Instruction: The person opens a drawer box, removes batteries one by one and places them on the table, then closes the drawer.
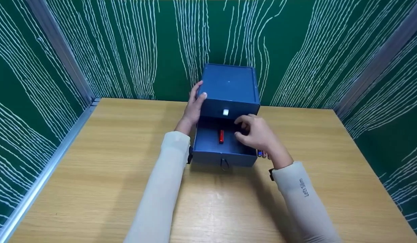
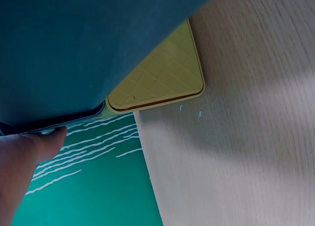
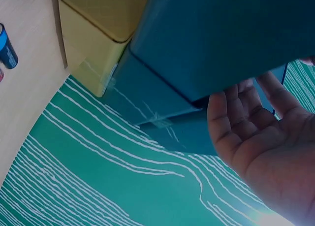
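Observation:
A blue two-drawer box (image 1: 230, 82) stands on the table, its lower drawer (image 1: 225, 159) pulled out. Inside that drawer lies a small red cylinder (image 1: 221, 136) that looks like a battery. My left hand (image 1: 194, 109) rests against the box's left side, the thumb near its front edge; the left wrist view shows that thumb (image 2: 51, 143) touching the blue edge. Over the right part of the open drawer hovers my right hand (image 1: 257, 131), its fingers bent, thumb apart, nothing visible between them. In the right wrist view the drawer wall partly hides its fingertips.
Several batteries (image 1: 260, 153) lie on the table (image 1: 127, 162) right of the drawer; one with a blue band (image 3: 8, 51) shows in the right wrist view. A yellow lower section (image 3: 88, 48) sits beneath the blue box. Green walls (image 1: 168, 50) with white lines stand behind and beside.

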`<state>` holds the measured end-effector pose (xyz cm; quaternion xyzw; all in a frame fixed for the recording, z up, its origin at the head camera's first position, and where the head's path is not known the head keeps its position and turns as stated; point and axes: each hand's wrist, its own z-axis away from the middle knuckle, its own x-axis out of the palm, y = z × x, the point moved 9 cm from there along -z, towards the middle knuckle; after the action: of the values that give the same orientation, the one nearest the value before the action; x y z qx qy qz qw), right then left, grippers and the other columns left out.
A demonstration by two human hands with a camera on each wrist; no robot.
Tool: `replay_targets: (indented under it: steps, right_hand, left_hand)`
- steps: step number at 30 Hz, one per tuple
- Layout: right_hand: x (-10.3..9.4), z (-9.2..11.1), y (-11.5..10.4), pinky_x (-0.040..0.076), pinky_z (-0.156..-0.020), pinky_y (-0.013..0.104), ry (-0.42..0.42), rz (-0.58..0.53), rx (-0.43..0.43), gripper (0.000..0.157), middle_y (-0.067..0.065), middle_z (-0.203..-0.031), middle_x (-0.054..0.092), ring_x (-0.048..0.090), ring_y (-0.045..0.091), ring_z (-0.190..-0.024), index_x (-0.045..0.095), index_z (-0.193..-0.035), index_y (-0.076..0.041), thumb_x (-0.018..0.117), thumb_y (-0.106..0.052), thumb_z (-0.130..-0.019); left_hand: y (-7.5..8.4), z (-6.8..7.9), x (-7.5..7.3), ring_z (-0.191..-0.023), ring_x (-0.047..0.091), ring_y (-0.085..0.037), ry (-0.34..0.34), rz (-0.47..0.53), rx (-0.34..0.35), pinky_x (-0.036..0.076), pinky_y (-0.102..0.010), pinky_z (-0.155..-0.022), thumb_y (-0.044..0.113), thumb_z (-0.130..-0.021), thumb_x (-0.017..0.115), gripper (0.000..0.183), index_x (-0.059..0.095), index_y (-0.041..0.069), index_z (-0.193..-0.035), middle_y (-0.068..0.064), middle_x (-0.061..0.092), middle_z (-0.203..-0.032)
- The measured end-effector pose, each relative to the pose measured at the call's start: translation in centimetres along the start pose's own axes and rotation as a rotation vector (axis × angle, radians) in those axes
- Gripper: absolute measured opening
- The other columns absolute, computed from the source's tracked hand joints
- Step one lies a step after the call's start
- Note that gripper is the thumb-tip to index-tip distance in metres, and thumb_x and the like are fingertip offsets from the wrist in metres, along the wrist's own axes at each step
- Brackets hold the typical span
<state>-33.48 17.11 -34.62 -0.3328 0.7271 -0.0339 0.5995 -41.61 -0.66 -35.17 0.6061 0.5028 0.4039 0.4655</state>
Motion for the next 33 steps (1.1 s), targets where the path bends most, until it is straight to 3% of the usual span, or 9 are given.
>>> replay_targets:
  steps: [5, 8, 18, 24, 33]
  right_hand:
    - [1.0, -0.3, -0.3, 0.042, -0.065, 0.03, -0.027, 0.004, -0.001, 0.03, 0.002, -0.085, 0.052, 0.047, 0.016, -0.075, 0.059, -0.099, -0.017, 0.062, -0.031, -0.072]
    - [1.4, -0.5, -0.7, 0.041, -0.065, 0.03, -0.029, 0.012, -0.033, 0.031, 0.003, -0.084, 0.053, 0.047, 0.016, -0.074, 0.06, -0.098, -0.015, 0.061, -0.03, -0.072]
    - [3.6, -1.2, -1.1, 0.043, -0.067, 0.032, -0.12, 0.039, -0.057, 0.034, 0.005, -0.086, 0.056, 0.049, 0.016, -0.076, 0.059, -0.103, -0.016, 0.062, -0.029, -0.072]
    - [4.6, -1.5, -0.9, 0.042, -0.064, 0.03, -0.143, 0.076, -0.065, 0.037, 0.002, -0.082, 0.056, 0.05, 0.015, -0.072, 0.058, -0.105, -0.016, 0.061, -0.033, -0.072]
    - [5.4, -1.9, -0.4, 0.038, -0.053, 0.028, -0.168, 0.193, -0.033, 0.045, -0.003, -0.071, 0.053, 0.049, 0.014, -0.062, 0.057, -0.106, -0.018, 0.063, -0.041, -0.068]
  left_hand:
    - [-1.4, -0.9, -0.2, -0.126, 0.025, -0.018, 0.008, -0.018, 0.008, 0.019, -0.047, -0.102, 0.038, -0.088, 0.04, 0.05, 0.023, 0.037, -0.135, 0.003, 0.017, -0.143]
    - [-1.5, -1.1, -0.2, -0.126, 0.026, -0.016, 0.006, -0.009, 0.028, 0.02, -0.044, -0.103, 0.038, -0.089, 0.04, 0.049, 0.023, 0.036, -0.135, 0.004, 0.019, -0.143]
    - [0.4, 0.4, 0.1, -0.129, 0.023, -0.021, -0.008, -0.005, -0.012, 0.017, -0.047, -0.103, 0.032, -0.091, 0.037, 0.05, 0.02, 0.029, -0.137, 0.0, 0.017, -0.145]
    - [0.2, 0.4, 0.1, -0.129, 0.023, -0.021, -0.009, 0.004, -0.013, 0.018, -0.047, -0.103, 0.031, -0.09, 0.037, 0.05, 0.02, 0.028, -0.137, 0.0, 0.016, -0.145]
    - [-1.6, -0.9, -0.3, -0.127, 0.025, -0.017, 0.013, -0.019, -0.002, 0.019, -0.046, -0.103, 0.041, -0.089, 0.039, 0.046, 0.024, 0.042, -0.132, 0.006, 0.018, -0.143]
